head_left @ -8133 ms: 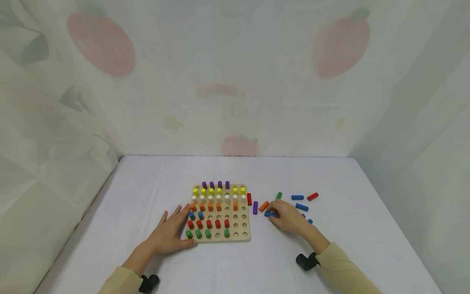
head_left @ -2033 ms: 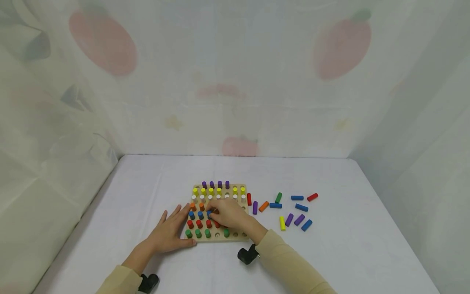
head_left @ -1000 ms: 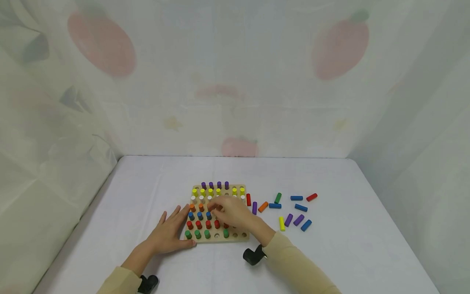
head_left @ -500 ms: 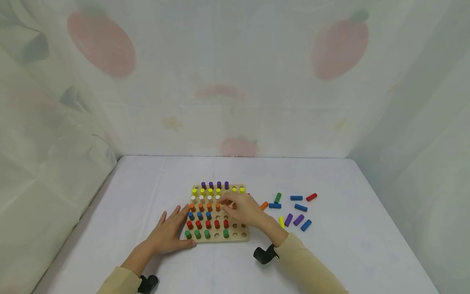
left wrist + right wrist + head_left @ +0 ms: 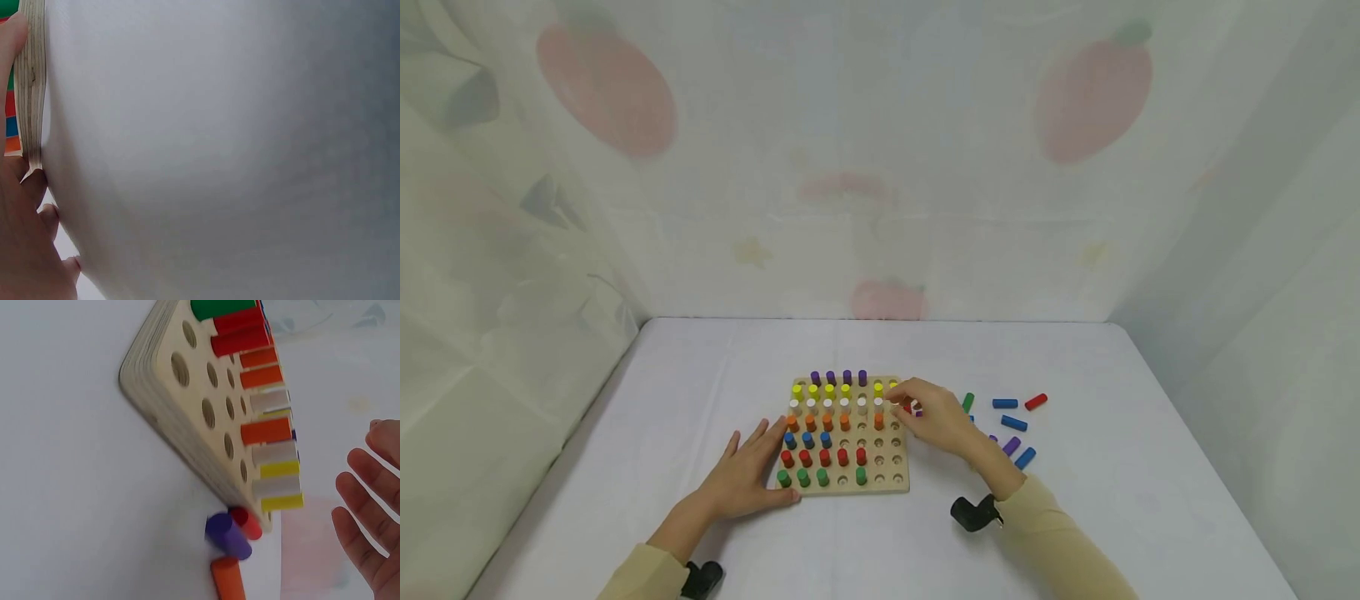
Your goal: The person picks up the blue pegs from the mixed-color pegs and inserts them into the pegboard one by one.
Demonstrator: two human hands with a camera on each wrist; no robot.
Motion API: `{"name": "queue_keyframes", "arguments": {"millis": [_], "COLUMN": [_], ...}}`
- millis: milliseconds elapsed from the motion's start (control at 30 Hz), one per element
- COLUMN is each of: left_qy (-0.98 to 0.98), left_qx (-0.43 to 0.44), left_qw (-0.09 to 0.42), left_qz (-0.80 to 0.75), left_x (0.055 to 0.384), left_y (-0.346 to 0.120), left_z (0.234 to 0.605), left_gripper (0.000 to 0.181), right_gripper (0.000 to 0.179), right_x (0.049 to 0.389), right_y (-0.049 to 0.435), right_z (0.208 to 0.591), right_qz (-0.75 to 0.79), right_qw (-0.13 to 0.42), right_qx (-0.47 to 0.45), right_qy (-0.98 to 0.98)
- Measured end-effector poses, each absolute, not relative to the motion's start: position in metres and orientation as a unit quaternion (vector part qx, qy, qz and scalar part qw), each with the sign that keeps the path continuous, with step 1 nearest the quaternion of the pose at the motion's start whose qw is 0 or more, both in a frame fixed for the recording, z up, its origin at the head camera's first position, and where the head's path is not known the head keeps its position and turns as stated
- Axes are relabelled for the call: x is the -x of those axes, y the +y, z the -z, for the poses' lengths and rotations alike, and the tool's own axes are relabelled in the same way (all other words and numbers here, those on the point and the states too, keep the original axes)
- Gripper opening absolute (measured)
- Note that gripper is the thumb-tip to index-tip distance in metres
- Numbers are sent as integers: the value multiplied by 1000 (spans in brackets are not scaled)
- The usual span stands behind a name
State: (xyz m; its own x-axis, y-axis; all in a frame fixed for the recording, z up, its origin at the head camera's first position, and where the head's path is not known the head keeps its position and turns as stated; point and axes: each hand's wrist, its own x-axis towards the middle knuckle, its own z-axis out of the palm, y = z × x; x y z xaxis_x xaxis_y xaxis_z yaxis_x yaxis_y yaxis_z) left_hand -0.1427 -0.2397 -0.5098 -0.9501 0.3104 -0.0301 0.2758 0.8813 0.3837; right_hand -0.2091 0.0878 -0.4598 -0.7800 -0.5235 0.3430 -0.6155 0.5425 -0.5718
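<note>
Right hand (image 5: 942,421): released, with fingers extended, thumb and index finger apart, nothing grasped. It is above the right edge of the pegboard (image 5: 889,487). Left hand (image 5: 743,479): fingers straight, touching the opposite edge, nothing grasped.

Governing relation: the loose pegs lie flat on the tabletop (image 5: 850,542) on the right hand's side; the right hand is therefore nearer, with the pegboard between them and the left hand.

Below the right hand: a red peg (image 5: 246,523) and a purple peg (image 5: 229,535), long axes roughly parallel to the adjacent board edge. An orange peg (image 5: 228,578) lies near them, its axis turned off that line.

Right of the hand: a green peg (image 5: 967,403), axis pointing mainly away from the body; farther right, a blue peg (image 5: 1005,403) lying crosswise. Judged requirement for the latter: a rightward reach, with the pinch set across its axis.

Left of the hand: three upright blue pegs (image 5: 808,438), vacant holes beside them.

The thumb is outside the right wrist view; contact with the outermost white peg (image 5: 277,486) cannot be ruled out.
</note>
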Motion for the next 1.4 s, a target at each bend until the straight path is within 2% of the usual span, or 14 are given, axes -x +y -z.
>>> {"name": "queue_keyframes", "arguments": {"millis": [767,1200,1400], "left_qy": [969,970,970], "left_qx": [-150,-153,-152], "left_qw": [50,46,43], "left_qz": [-189,-185,-183], "left_x": [144,143,144], "left_y": [-240,-241,-241], "left_z": [509,510,512], "left_gripper": [114,115,115], "right_gripper": [27,28,25], "right_x": [224,224,223], "right_y": [161,184,186], "right_z": [487,501,504], "right_qz": [-310,-293,-290], "right_qw": [59,68,51], "right_qx": [-247,-260,-254], "right_qy": [-916,-918,-921]}}
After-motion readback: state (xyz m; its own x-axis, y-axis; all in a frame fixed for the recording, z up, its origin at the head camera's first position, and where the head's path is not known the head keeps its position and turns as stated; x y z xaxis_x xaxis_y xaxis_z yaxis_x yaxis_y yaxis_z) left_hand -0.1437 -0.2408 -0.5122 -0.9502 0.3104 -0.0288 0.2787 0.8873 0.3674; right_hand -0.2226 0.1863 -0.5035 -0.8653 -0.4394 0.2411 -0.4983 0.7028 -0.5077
